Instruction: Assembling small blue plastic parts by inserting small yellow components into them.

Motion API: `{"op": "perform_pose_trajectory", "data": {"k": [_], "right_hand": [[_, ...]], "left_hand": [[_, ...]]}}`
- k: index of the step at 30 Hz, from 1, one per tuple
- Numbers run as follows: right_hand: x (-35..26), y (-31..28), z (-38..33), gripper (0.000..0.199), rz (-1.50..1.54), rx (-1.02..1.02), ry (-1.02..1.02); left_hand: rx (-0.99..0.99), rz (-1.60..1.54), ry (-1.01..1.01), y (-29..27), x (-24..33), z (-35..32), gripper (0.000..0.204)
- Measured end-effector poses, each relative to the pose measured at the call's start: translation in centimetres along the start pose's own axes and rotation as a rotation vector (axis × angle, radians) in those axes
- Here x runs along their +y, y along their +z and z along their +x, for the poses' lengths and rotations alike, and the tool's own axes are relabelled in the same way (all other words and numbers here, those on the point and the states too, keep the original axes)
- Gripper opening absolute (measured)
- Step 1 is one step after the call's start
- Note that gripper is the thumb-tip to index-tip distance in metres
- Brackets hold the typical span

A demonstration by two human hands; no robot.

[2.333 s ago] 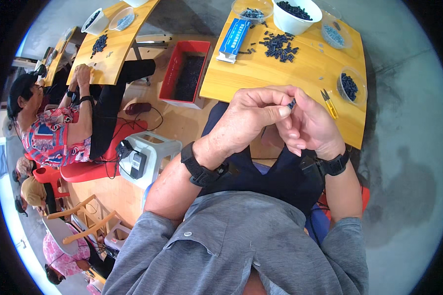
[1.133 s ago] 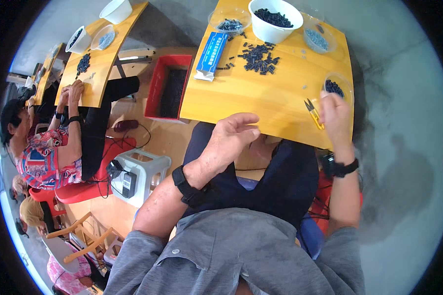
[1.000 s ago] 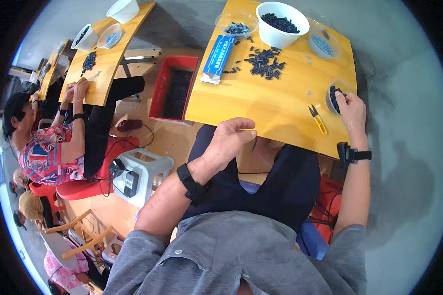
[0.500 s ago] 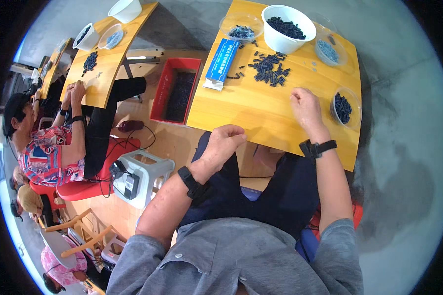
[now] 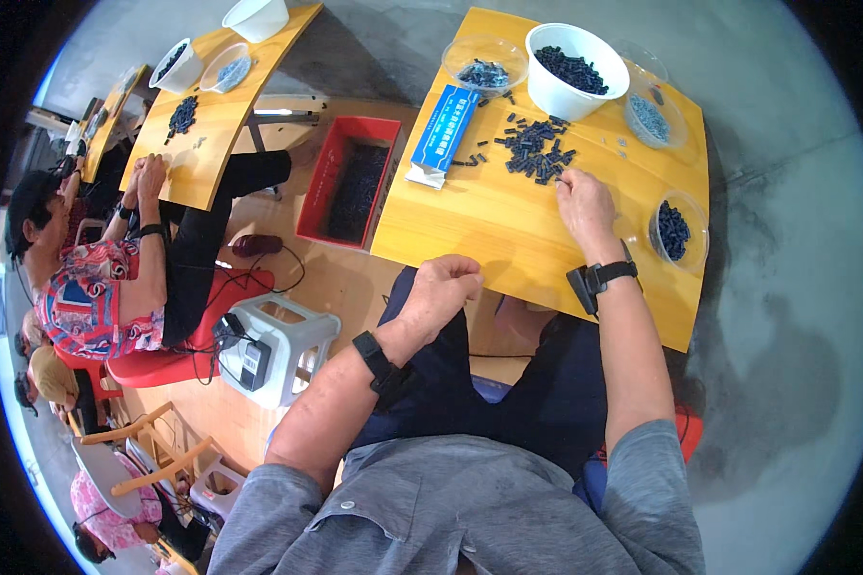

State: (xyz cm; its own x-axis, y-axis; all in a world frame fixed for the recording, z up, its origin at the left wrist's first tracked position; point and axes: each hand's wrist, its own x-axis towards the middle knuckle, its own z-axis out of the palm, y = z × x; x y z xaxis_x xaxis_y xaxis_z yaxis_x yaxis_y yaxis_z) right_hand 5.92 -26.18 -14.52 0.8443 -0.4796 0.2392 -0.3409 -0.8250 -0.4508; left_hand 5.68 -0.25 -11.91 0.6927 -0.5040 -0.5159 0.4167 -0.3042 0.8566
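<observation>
A loose pile of small black cylindrical pieces (image 5: 537,149) lies on the yellow wooden table (image 5: 508,225). My right hand (image 5: 588,213) is at the pile's near right edge, fingers curled and fingertips together; what they pinch, if anything, is too small to make out. Just off the table's near edge, above my lap, my left hand (image 5: 439,295) is closed with thumb and fingers pressed together. Whatever is between them is hidden. To the right of my right hand stands a clear round tub (image 5: 705,230) with black pieces in it.
Along the far side are a white bucket of black pieces (image 5: 552,96), a clear bowl of mixed pieces (image 5: 504,48) and a tub of pale blue bits (image 5: 676,134). A blue box (image 5: 443,134) lies left of the pile. A red crate (image 5: 309,216) stands left; another person (image 5: 96,297) sits beyond.
My right hand has moved forward and left from the open tabletop to the pile's edge. My left hand stays closed at the table's near edge. The view has shifted slightly.
</observation>
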Motion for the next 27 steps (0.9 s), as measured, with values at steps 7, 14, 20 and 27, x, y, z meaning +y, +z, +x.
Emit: {"op": "perform_pose_trajectory", "data": {"k": [7, 14, 20, 27], "right_hand": [[-3.3, -2.1, -3.9, 0.011, 0.948, -0.172, 0.374], [-7.6, -4.2, -8.1, 0.01, 1.364, -0.27, 0.232], [-8.1, -4.9, -9.2, 0.009, 1.364, -0.261, 0.143], [-7.8, -5.4, -9.8, 0.009, 1.274, -0.272, 0.097]], "left_hand": [[0.081, -0.178, 0.114, 1.6, 2.3, 0.1, 0.03], [0.055, -0.288, 0.215, 3.5, 4.6, -0.2, 0.029], [0.003, -0.456, 0.23, 4.2, 4.2, -0.7, 0.019], [-0.042, -0.46, 0.287, 4.2, 4.5, -1.5, 0.015]]}}
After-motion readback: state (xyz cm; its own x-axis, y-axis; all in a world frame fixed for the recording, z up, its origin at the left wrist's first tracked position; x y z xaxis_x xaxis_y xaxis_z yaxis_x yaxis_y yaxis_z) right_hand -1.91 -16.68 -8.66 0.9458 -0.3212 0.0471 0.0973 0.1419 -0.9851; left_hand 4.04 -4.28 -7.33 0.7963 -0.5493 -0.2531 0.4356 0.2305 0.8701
